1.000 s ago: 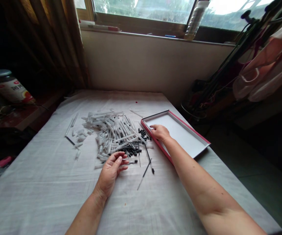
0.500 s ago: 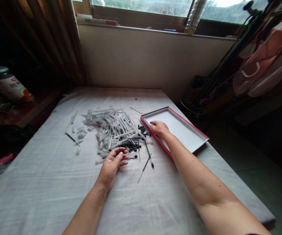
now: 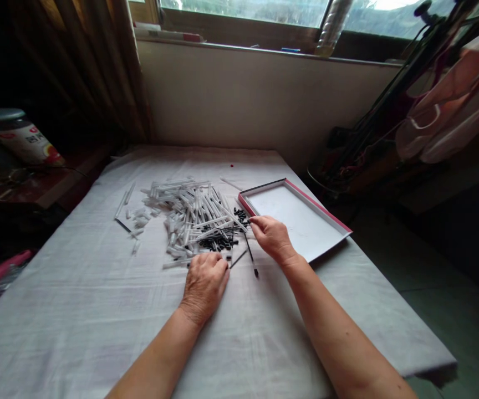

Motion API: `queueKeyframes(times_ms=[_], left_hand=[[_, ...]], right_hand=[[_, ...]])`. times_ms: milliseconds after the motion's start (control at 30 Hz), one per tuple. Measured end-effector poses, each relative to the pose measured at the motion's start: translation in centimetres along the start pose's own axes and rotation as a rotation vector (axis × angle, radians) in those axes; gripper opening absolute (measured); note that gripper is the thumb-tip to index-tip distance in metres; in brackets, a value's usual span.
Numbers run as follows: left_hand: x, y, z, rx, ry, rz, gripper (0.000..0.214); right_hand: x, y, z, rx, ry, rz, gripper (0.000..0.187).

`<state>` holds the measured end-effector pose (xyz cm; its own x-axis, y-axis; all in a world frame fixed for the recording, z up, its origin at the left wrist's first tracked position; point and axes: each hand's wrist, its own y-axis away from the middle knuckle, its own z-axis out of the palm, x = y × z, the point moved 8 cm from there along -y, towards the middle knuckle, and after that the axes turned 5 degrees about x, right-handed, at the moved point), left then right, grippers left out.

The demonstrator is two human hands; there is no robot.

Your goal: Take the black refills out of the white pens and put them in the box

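Observation:
Palm down at the near edge of the pile, my left hand (image 3: 206, 282) has its fingers curled on the end of a thin dark pen refill (image 3: 238, 259). My right hand (image 3: 273, 238) is over the left edge of a shallow red-rimmed box lid (image 3: 314, 200). Its thumb and fingers are pressed together beside the black pen caps (image 3: 240, 214); whether anything is between them is hidden. Clear pen barrels (image 3: 206, 208) lie heaped in front of both hands, with more black pieces (image 3: 218, 242) at their near side. Another dark refill (image 3: 250, 255) with a black end lies between the hands.
Translucent caps (image 3: 139, 219) and a few loose barrels (image 3: 125, 202) lie left of the heap on the white cloth (image 3: 98, 310). A small red bit (image 3: 232, 165) is near the far edge. A labelled jar (image 3: 27, 138) stands on a side surface at left.
My left hand has turned palm down and come onto the near refill, which has shifted. My right hand has moved from inside the lid back to its left edge, its fingers closing together.

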<state>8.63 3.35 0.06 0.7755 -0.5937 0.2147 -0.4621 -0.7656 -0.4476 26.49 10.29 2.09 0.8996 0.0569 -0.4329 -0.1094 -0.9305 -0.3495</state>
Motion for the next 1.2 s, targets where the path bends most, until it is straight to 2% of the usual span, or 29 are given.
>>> queueKeyframes(times_ms=[167,267,367,500,600,700,800,933,1067,1200], left_hand=[[-2.6,-0.3,-0.9,0.114,-0.071,-0.08,0.009],[-3.4,0.1,-1.3,0.151,-0.051,-0.11,0.01],[-4.1,0.6,-1.4,0.179,0.012,-0.162,0.012],[-5.4,0.9,-1.5,0.24,0.196,-0.259,0.02],[-6.3,0.9,-1.7,0.291,0.44,-0.343,0.034],[-6.8,1.1,-1.5,0.318,0.73,-0.461,0.042],[-7.1,1.5,-1.2,0.358,0.985,-0.591,0.043],[-7.4,1.8,-1.1,0.403,1.167,-0.695,0.044],[-6.9,1.5,-1.0,0.312,1.125,-0.667,0.046],[-6.4,1.7,-0.2,0.201,0.994,-0.612,0.047]], right_hand=[[-1.1,0.7,2.3,-0.205,0.3,0.079,0.024],[-0.9,0.4,2.4,-0.206,0.311,0.118,0.022],[-0.6,0.5,1.6,-0.113,0.161,0.124,0.019],[-1.6,2.1,0.8,-0.031,-0.275,0.009,0.015],[-3.8,4.3,0.5,-0.055,-0.524,-0.147,0.015],[-5.8,6.3,0.7,-0.149,-0.573,-0.275,0.014],[-5.6,6.8,0.7,-0.155,-0.484,-0.264,0.014],[-2.2,5.9,0.2,-0.075,-0.092,-0.05,0.02],[-0.9,5.6,1.1,-0.214,0.197,-0.049,0.037],[-1.3,5.5,1.8,-0.272,0.251,-0.111,0.031]])
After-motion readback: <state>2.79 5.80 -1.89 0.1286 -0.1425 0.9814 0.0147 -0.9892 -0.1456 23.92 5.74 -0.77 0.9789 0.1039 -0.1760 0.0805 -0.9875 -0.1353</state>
